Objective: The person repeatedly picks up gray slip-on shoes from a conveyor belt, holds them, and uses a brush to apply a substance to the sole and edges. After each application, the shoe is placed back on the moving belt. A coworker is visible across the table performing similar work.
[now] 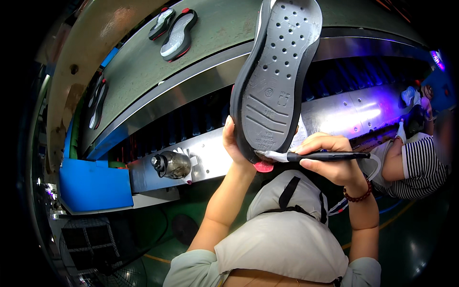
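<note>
A large grey shoe sole (pixel 272 88) with a black rim stands upright in front of me, its holed inner face toward me. My left hand (pixel 235 143) grips its lower left edge near the heel; most of those fingers are hidden behind it. In my right hand (pixel 330 155) is a black-handled brush (pixel 330 156), held in a closed grip. The brush's pale tip touches the heel edge at the bottom of the sole, just above a small red tab (pixel 263 166).
Ahead runs a green conveyor belt (pixel 129 62) carrying several soles, including one pair (pixel 179 36). A dark bottle (pixel 171 165) stands on the metal ledge (pixel 210 155) at left, beside a blue box (pixel 95 184). At right sits another person in a striped top (pixel 423 165).
</note>
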A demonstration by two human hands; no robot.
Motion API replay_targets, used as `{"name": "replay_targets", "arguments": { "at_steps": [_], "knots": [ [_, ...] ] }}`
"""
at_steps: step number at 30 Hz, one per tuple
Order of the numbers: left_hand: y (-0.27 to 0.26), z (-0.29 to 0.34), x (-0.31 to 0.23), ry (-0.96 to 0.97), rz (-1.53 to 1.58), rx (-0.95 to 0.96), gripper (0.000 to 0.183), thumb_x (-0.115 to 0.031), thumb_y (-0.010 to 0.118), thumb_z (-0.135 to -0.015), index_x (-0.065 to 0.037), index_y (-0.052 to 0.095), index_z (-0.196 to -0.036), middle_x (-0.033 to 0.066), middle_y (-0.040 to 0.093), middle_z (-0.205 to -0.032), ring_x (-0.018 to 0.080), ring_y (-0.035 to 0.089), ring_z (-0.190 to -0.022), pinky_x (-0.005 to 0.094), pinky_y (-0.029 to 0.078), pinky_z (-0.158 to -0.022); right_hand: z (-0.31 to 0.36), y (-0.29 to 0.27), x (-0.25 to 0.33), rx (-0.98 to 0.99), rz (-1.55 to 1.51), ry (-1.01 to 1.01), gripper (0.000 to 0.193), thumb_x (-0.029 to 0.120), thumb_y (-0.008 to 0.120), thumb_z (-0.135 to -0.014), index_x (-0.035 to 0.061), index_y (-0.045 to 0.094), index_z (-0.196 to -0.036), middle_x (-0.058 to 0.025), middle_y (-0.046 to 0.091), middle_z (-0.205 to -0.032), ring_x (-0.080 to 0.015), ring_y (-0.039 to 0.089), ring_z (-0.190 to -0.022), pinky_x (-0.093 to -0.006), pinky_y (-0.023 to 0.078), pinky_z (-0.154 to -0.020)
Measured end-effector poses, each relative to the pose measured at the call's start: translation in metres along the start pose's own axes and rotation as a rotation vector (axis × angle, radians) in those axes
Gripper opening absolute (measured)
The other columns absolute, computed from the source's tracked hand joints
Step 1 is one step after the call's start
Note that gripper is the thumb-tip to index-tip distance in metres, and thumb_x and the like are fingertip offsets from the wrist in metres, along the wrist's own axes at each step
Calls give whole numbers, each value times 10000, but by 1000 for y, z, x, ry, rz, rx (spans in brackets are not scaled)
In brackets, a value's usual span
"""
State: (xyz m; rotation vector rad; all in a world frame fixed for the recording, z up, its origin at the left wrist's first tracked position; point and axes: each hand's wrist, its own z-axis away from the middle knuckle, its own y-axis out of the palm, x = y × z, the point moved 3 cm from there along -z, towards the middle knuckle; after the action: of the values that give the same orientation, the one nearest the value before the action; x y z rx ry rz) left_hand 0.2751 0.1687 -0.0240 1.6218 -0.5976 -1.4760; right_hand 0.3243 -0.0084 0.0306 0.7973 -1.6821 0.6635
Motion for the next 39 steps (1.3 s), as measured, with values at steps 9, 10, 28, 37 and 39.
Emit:
{"name": "replay_targets", "arguments": {
  "at_steps": [9, 10, 28, 37, 39],
  "knots": [
    [19, 0, -16, -75, 22, -8, 421, -313, 463, -816, -5, 499, -1101, 163, 557, -1069, 249, 568, -944, 368, 457, -846, 0, -5, 16, 88, -123, -84, 180, -3, 673, -679, 15, 642, -855, -114, 644, -863, -183, 611, -815, -270, 468, -739],
    [25, -1, -15, -145, 10, -8, 428, -311, 462, -817, -7, 491, -1118, 161, 553, -1077, 243, 566, -948, 361, 453, -851, -5, -11, 19, 104, 137, -83, 177, -16, 667, -680, 7, 638, -853, -118, 647, -868, -191, 618, -818, -271, 475, -729],
    [36, 28, -14, -799, -251, 41, 535, -303, 546, -801, -8, 414, -1227, 172, 520, -1136, 229, 560, -969, 344, 458, -841, -18, -22, 19, 691, 271, -19, 161, 31, 626, -700, 8, 623, -859, -129, 639, -823, -246, 617, -744, -299, 477, -666],
    [19, 33, -26, -759, -182, -73, 589, -299, 561, -790, -35, 363, -1277, 178, 490, -1180, 237, 558, -982, 343, 469, -833, -22, -41, 11, 625, 362, 14, 192, 6, 631, -703, -10, 613, -893, -121, 637, -884, -214, 616, -816, -275, 481, -726],
    [24, 33, -31, -735, -264, -38, 520, -213, 631, -702, -32, 495, -1171, 150, 571, -1062, 250, 579, -910, 368, 464, -827, -13, -45, -4, 655, 240, 61, 185, 6, 625, -705, -3, 617, -889, -122, 637, -881, -210, 617, -825, -273, 481, -731]
  ]
}}
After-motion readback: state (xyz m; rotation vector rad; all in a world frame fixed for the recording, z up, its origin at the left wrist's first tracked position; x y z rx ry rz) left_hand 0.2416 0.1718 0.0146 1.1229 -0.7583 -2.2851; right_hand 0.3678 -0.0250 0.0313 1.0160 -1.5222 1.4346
